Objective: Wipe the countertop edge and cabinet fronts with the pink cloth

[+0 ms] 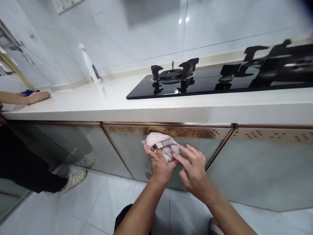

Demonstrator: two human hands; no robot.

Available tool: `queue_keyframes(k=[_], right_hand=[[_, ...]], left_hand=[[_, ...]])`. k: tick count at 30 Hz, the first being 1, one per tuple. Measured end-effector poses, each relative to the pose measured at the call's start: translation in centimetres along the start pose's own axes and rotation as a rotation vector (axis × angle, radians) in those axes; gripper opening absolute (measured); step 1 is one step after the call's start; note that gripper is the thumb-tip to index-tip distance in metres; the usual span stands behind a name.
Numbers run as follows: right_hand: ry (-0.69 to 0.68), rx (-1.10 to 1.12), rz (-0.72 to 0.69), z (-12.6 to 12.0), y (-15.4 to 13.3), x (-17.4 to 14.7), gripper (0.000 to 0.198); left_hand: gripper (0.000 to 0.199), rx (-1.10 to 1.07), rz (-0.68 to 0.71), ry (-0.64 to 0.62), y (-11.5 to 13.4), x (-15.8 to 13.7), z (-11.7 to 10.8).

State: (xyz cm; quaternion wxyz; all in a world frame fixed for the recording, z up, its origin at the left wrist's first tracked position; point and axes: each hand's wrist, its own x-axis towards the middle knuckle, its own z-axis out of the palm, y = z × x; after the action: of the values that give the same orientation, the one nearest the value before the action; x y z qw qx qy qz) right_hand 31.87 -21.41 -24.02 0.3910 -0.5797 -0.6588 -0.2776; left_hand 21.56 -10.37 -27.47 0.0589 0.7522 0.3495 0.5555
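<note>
Head view: bunched cloth (pixel 161 139) lay in the left hand (pixel 161 166), whose fingers were closed about its lower left side, in front of the perforated strip (pixel 192 132). Long axis ran upper left to lower right. Right hand (pixel 194 167): fingers were half bent, parted, gripping nothing; tips met the cloth's right edge, cloth lying to their upper left.

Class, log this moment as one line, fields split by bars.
left hand: holds bunched cloth | right hand: at cloth's right edge | cloth: in front of cabinet door | counter: bottle, stove on top
</note>
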Motion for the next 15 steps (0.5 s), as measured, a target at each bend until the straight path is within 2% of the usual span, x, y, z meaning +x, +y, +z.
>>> queue_keyframes(k=[3, 7, 10, 12, 15], right_hand=[[0.22, -0.038, 0.135, -0.4, 0.4, -1.0, 0.047], [0.387, -0.184, 0.243, 0.0, 1.0, -0.9, 0.037], [0.442, -0.228, 0.275, 0.6, 1.2, -0.3, 0.036], [0.46, -0.233, 0.311, 1.3, 1.3, 0.1, 0.042], [0.437, -0.242, 0.347, 2.6, 1.7, 0.6, 0.056]], left_hand=[[0.089, -0.042, 0.05, 0.036, 0.2, 0.5, -0.8], [0.055, -0.028, 0.152, 0.24, -0.8, 3.4, -3.3], [0.039, 0.049, 0.038, 0.385, -2.3, 7.3, -6.0], [0.039, 0.047, -0.073, 0.461, -2.9, 9.5, -7.2], [0.049, 0.011, -0.15, 0.436, -2.4, 10.0, -6.9]])
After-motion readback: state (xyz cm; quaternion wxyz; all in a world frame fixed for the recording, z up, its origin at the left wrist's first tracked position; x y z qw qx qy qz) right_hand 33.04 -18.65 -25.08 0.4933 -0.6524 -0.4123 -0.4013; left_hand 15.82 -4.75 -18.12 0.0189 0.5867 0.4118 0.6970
